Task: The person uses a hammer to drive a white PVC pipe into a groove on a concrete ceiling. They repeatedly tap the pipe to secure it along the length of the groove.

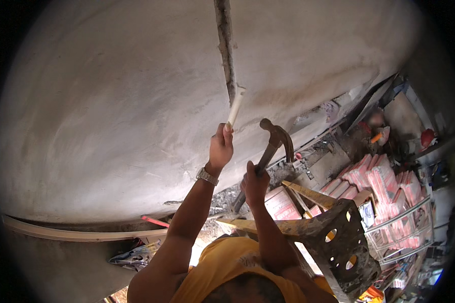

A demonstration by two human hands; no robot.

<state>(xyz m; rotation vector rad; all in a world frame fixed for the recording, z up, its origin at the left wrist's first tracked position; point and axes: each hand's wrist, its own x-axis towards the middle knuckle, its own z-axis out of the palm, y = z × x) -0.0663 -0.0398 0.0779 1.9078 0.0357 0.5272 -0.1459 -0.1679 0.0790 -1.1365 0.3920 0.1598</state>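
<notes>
My left hand (pixel 221 145) is raised against the grey plastered wall (pixel 126 101), its fingers wrapped round the lower end of a short, cream-coloured pipe (pixel 235 108). The pipe's upper end lies over the lower end of a rough groove (pixel 226 50) that runs up the wall. Whether the pipe touches the wall I cannot tell. Lower and to the right, my right hand (pixel 255 183) grips a claw hammer (pixel 274 140) by its handle. The hammer's head is up, apart from the pipe, with the claw curving to the right. A metal watch circles my left wrist.
A stepladder (pixel 333 247) with yellow rails and a dark, holed top stands at my right. Beyond it are stacked pink-and-white sacks (pixel 384 184) and a metal frame (pixel 399 227). Rubble lines the wall's foot. Another person (pixel 376 123) is at far right.
</notes>
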